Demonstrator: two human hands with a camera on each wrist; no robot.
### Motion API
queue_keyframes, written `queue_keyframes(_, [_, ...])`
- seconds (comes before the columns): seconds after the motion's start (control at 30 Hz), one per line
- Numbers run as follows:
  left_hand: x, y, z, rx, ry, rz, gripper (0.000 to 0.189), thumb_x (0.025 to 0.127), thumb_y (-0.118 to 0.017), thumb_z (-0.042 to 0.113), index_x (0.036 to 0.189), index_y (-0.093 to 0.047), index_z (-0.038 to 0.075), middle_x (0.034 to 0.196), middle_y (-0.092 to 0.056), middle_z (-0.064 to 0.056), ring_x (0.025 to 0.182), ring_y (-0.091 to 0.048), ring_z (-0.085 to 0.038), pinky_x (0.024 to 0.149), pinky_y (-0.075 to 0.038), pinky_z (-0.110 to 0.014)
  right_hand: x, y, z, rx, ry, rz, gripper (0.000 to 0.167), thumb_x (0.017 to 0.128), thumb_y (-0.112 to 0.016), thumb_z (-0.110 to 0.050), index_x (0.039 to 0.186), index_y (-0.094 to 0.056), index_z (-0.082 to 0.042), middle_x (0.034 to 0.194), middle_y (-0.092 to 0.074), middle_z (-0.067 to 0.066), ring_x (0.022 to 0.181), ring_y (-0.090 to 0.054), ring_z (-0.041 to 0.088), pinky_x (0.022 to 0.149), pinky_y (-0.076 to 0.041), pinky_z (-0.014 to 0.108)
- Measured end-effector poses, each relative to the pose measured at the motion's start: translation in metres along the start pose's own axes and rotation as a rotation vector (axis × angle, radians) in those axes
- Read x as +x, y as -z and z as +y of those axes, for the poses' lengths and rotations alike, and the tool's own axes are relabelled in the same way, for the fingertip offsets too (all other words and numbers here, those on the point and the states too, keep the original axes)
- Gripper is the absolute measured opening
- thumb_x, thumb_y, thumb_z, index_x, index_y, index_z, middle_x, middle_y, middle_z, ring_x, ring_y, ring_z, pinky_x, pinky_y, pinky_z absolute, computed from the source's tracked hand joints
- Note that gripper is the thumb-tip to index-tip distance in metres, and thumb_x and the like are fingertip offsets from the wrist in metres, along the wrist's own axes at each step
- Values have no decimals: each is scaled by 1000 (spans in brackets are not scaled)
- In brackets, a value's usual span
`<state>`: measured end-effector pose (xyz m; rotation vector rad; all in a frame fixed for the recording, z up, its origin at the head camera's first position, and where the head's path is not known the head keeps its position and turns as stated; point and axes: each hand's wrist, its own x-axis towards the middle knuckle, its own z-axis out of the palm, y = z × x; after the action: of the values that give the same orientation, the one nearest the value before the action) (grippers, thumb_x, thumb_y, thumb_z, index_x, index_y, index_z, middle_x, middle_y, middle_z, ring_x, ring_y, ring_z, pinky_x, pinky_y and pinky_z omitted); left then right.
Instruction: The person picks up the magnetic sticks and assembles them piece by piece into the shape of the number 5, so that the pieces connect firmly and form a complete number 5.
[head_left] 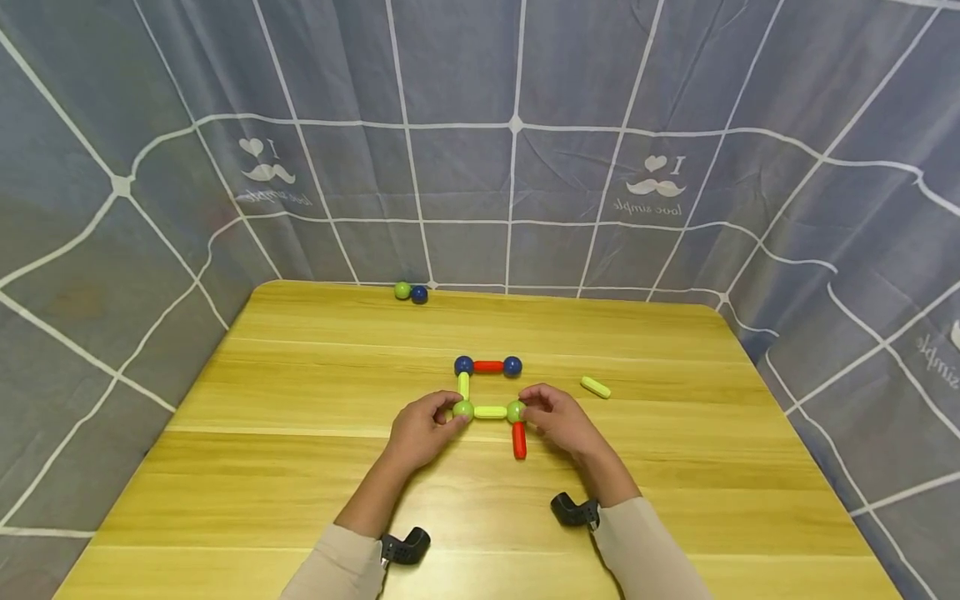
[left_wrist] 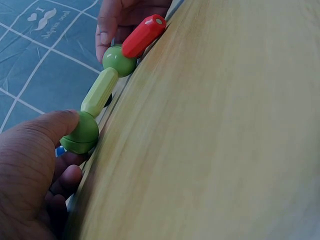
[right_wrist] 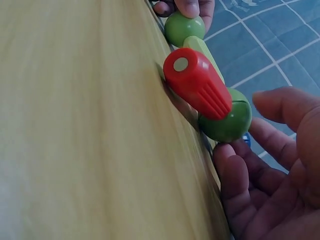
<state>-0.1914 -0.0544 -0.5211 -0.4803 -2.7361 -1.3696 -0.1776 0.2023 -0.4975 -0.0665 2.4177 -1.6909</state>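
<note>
My left hand point(head_left: 422, 429) pinches a green ball point(left_wrist: 82, 132) at the near left corner of a magnetic ball-and-rod shape on the table. A yellow-green rod point(head_left: 491, 412) joins it to a second green ball point(right_wrist: 227, 117). My right hand point(head_left: 561, 421) has its fingers curled loosely round that second ball; the right wrist view shows the thumb at its edge. From this ball a red rod point(head_left: 519, 442) points toward me, its far end free. Another yellow-green rod point(head_left: 463, 386) runs back from the left ball to a blue ball point(head_left: 463, 365).
Behind, a red rod point(head_left: 488, 367) links the blue ball to another blue ball point(head_left: 512, 366). A loose yellow-green rod point(head_left: 596, 387) lies to the right. At the table's back edge sit a green ball point(head_left: 402, 290) and a blue ball point(head_left: 420, 294). A grey curtain point(head_left: 465, 167) surrounds the table.
</note>
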Motion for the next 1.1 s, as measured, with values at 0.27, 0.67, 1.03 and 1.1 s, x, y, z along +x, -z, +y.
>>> queue_keyframes(0.27, [0, 0, 0, 1, 3, -1, 27, 88, -77, 29, 111, -72, 16, 76, -56, 9, 69, -50, -10, 63, -42, -30, -5, -2, -8, -54, 21, 15, 23, 96, -63, -5, 117, -64, 2, 95, -60, 8, 80, -48, 19, 68, -42, 27])
queue_keyframes(0.67, [0, 1, 0, -1, -4, 4, 27, 88, -77, 30, 110, -72, 16, 75, -55, 8, 68, -49, -10, 62, -41, -30, 4, -3, 9, -43, 32, 35, 18, 94, -68, -13, 111, -68, -7, 95, -64, 4, 82, -52, 19, 72, -45, 30])
queue_keyframes(1.03, [-1, 3, 4, -84, 60, -20, 30, 89, -76, 28, 115, -71, 14, 90, -64, 4, 78, -54, -13, 69, -46, -31, 3, -2, 11, -41, 32, 37, 17, 94, -68, -12, 111, -69, -7, 95, -65, 4, 84, -54, 19, 75, -46, 31])
queue_keyframes(1.1, [0, 7, 7, -154, 110, -40, 32, 90, -74, 27, 118, -69, 12, 99, -67, 1, 84, -57, -16, 74, -48, -33, 3, -2, 11, -45, 28, 38, 17, 94, -68, -12, 110, -69, -8, 96, -65, 4, 85, -55, 20, 76, -46, 32])
